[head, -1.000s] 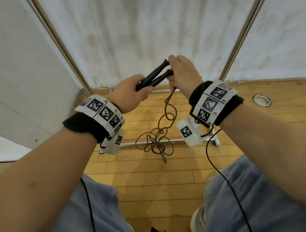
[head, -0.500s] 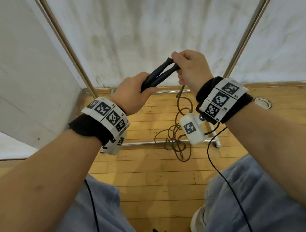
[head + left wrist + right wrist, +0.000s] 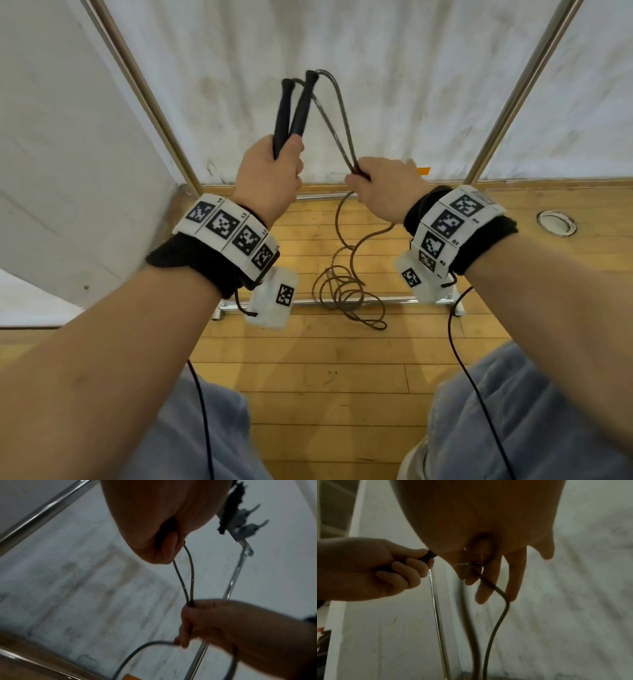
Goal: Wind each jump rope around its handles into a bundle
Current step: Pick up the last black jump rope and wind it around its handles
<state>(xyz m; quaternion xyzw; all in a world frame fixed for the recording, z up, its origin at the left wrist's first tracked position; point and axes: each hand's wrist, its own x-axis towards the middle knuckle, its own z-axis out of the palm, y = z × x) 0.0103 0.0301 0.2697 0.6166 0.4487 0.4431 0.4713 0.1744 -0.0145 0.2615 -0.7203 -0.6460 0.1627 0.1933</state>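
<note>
My left hand [image 3: 274, 164] grips the lower ends of two black jump rope handles [image 3: 294, 109], which stand nearly upright, slightly splayed at the top. From their tops two strands of the thin dark rope [image 3: 339, 123] slope down to my right hand [image 3: 380, 185], which pinches both strands together. In the left wrist view the two strands [image 3: 187, 577] meet at the right hand [image 3: 205, 620]. In the right wrist view the rope [image 3: 498, 596] runs down past the fingers. Below my right hand the rope hangs to a loose tangled pile [image 3: 346, 294] on the wooden floor.
A white fabric screen [image 3: 376, 85] with metal poles [image 3: 147, 96] stands just ahead, its metal foot bar [image 3: 394, 301] on the floor under the rope pile. A round metal floor fitting [image 3: 556, 222] sits at the right. My knees in blue trousers [image 3: 513, 411] fill the lower corners.
The handles swung from slanting to nearly upright in my left hand. My right hand left the handle tips and slid down the rope, drawing two strands out to the right.
</note>
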